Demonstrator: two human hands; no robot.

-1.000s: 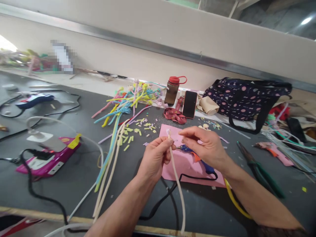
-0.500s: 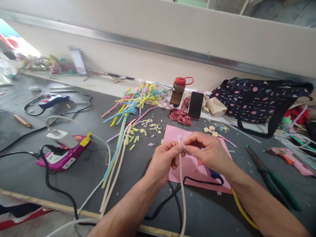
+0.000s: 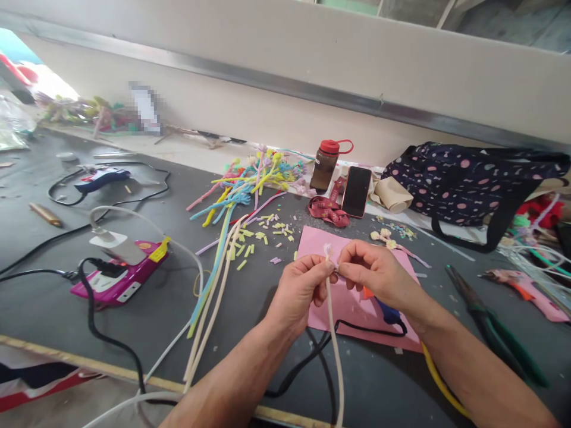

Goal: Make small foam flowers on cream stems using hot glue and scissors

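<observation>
Between the fingers of my left hand (image 3: 307, 285) is a cream fuzzy stem (image 3: 334, 351), its long tail hanging down past the table edge. A small pale lilac-white tuft (image 3: 328, 248) tops the stem just above my fingertips. My right hand (image 3: 370, 270) is pinched close beside it, thumb against forefinger; whatever lies in that pinch is too small to name. Both hands are over a pink sheet (image 3: 312, 238). Under my right hand a blue-and-orange tool (image 3: 389, 313) with a black cord lies on the sheet, partly hidden.
Green-handled shears (image 3: 495, 327) and a pink glue gun (image 3: 526, 291) lie at right. Left are a purple power strip (image 3: 120, 285) with cords and a bundle of coloured stems (image 3: 241, 187). A bottle (image 3: 325, 166), a phone (image 3: 355, 191) and a dark patterned bag (image 3: 464, 184) stand behind.
My right fingertips have drawn slightly away from the left ones. The stem's hanging tail has swung a little to the right, and the whole view has shifted slightly.
</observation>
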